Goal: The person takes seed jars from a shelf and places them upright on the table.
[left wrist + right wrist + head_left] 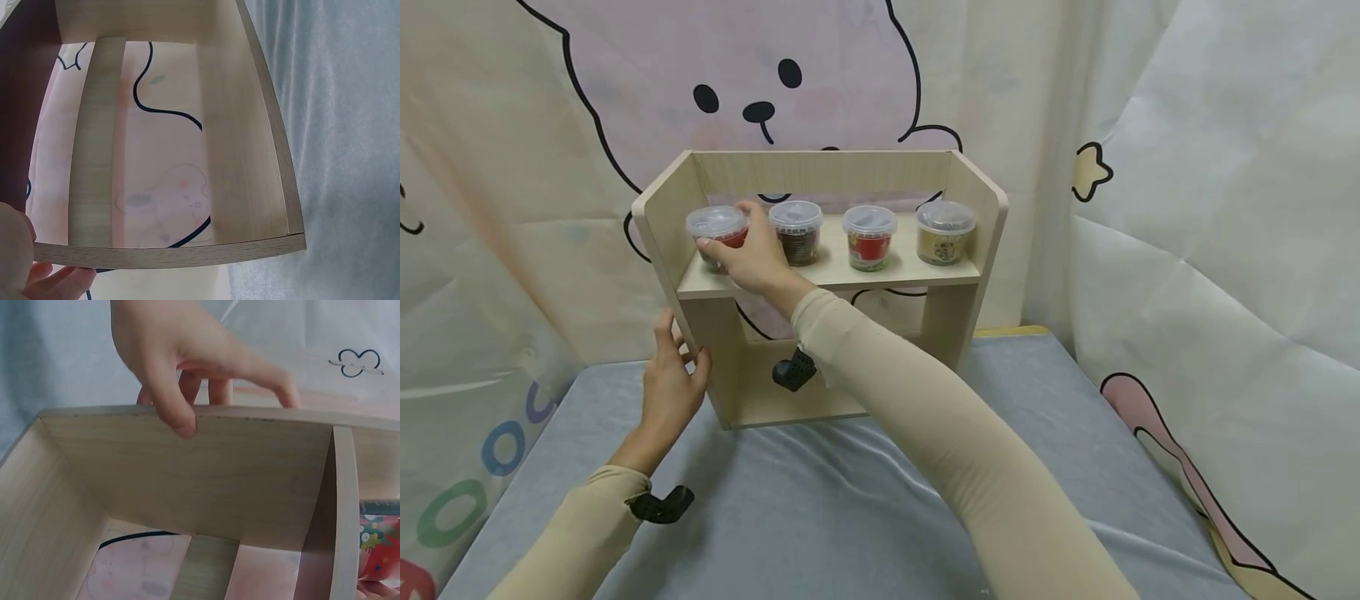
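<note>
A small light-wood shelf [820, 283] stands on the cloth-covered table. My right hand [756, 254] reaches to its upper board and holds the leftmost lidded plastic cup [717, 225] between thumb and fingers. In the right wrist view that cup [378, 547] shows a red patterned side at the right edge. My left hand [673, 383] grips the shelf's left side panel [206, 462], thumb on the inner face and fingers outside. Three more lidded cups stand in a row to the right: a dark one [797, 237], a red one [870, 242] and a yellowish one [945, 237].
Below the cups lies a lower compartment [790, 404], open at the front. Blue-grey cloth [820, 517] covers the table, with folds in front of the shelf. Printed curtains [1022, 100] hang close behind and on both sides.
</note>
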The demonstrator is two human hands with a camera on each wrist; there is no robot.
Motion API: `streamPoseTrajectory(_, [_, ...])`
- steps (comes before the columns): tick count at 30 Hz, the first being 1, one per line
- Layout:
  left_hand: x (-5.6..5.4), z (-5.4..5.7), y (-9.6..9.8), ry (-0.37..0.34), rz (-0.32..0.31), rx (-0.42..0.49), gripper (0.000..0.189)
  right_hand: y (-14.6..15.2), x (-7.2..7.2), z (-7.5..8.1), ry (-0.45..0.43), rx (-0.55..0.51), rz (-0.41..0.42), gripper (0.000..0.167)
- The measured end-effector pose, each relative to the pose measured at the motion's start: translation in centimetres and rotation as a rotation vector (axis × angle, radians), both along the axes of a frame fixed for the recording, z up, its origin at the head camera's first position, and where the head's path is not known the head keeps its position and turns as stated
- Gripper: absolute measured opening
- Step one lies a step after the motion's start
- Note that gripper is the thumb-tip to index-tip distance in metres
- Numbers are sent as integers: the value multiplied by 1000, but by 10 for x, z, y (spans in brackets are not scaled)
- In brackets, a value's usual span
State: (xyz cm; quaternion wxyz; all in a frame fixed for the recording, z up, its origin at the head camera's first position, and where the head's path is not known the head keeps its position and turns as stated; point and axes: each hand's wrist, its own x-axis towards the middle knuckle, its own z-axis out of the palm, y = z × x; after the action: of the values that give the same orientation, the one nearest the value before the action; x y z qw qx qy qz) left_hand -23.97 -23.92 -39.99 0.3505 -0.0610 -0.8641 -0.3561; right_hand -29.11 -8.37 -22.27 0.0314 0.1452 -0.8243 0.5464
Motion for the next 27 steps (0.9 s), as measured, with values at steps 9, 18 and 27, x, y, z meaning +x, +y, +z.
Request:
streamPoseTrajectory(9, [2,2,0,-2,1,15,73,5,12,0,27,-72,63,72])
streamPoseTrajectory(18, [3,-1,1,-30,-17,12,74,23,21,0,-6,-176,191,74])
streamPoseTrajectory(27, [2,1,-1,-41,-10,20,75,45,38,1,-22,-203,352,73])
